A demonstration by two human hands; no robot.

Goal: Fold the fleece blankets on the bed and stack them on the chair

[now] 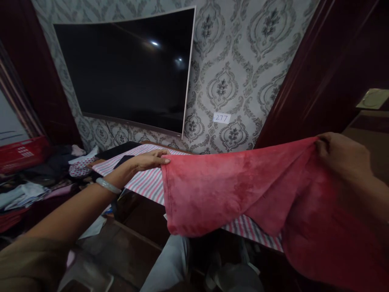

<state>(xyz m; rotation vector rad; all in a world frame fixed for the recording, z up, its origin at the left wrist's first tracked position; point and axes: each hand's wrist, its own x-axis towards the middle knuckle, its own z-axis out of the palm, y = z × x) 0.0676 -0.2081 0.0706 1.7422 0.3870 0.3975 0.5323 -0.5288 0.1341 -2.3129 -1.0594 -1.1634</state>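
A red, velvety-looking cloth [209, 190] is stretched between my two hands, its upper edge pulled nearly straight. My left hand [150, 160], with a pale bangle [107, 185] on the wrist, pinches the cloth's top left corner. At the far right my right hand [343, 156] is closed round the top edge, its fingers partly hidden. Below that hand the cloth folds over and hangs down in a darker, loose part. Behind and under the cloth lies a surface covered in pink, white and grey stripes [146, 184], partly hidden by it.
A large dark television [127, 73] hangs on the patterned wall, with a paper label [221, 118] beside it. At the left are heaped clothes [30, 192] and a red basket [24, 154]. A dark object [124, 161] lies on the stripes. My leg [170, 263] is below.
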